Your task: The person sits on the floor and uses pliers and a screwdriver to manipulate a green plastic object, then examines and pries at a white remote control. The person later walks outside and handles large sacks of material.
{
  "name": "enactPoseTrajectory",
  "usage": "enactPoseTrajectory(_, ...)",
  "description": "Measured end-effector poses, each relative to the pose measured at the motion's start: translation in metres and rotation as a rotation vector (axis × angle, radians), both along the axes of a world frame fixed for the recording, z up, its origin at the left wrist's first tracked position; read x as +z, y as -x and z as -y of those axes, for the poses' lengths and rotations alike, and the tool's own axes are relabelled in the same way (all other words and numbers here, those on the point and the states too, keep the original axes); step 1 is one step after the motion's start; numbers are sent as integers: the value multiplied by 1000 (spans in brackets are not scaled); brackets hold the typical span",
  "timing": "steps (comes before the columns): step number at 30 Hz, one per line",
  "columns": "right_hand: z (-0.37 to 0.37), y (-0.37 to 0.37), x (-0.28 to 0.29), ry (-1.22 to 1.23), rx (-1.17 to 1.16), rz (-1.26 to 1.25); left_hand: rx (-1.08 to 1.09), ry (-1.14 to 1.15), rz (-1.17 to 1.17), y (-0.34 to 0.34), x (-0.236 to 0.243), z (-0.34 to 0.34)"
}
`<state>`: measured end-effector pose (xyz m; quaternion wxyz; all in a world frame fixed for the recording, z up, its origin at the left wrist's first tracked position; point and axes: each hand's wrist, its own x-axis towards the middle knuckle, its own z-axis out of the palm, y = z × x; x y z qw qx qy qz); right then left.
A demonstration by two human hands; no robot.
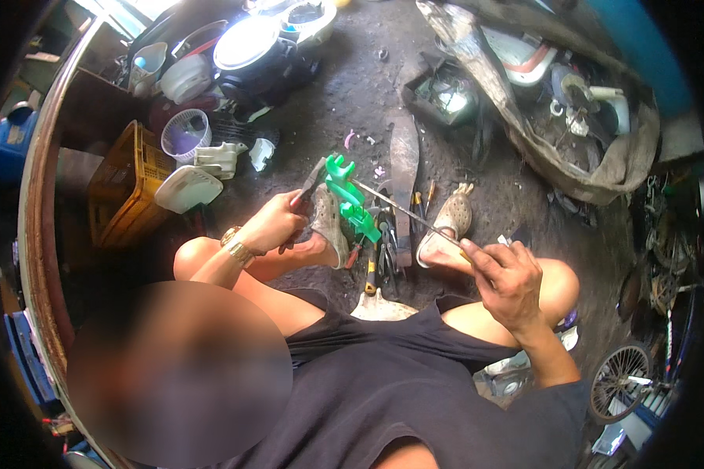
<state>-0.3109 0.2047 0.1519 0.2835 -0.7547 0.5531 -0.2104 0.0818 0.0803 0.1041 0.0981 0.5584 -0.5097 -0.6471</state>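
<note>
The right hand (pixel 507 280) hides the long rod's (pixel 403 208) near end

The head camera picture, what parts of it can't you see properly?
- Bright green plastic part: its near end sits behind the left hand, so the grip is unclear.
- Long thin metal rod: its handle is buried in the right hand.
- Pile of hand tools on the floor: too small and jumbled to tell apart.
- Picture rim: dark, cut off.

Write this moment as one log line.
left hand: grips bright green plastic part | right hand: holds long thin metal rod, tip at part | hand tools on ground
</note>
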Motion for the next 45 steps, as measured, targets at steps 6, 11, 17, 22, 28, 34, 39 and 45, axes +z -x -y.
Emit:
enactPoseTrajectory(6,-9,12,-23,25,29,115,-84,81,49,4,-7,-1)
enactPoseTrajectory(11,8,0,1,216,3,-311,-75,124,125,8,4,-6)
enactPoseTrajectory(17,6,26,-7,-799,-311,339,-82,221,127,12,1,-8)
enactPoseTrajectory(22,9,5,-10,24,-89,-297,-54,191,90,14,-5,-3)
enactPoseTrajectory(28,17,-9,4,-247,-83,-216,-26,214,91,16,-17,1)
enactPoseTrajectory(34,14,-15,-8,115,-118,-403,-56,213,132,18,-15,3)
enactPoseTrajectory(39,14,-20,1,45,-71,-431,-76,217,135,18,-22,7)
enactPoseTrajectory(45,18,-34,6,158,-142,-589,-85,231,126,18,-18,8)
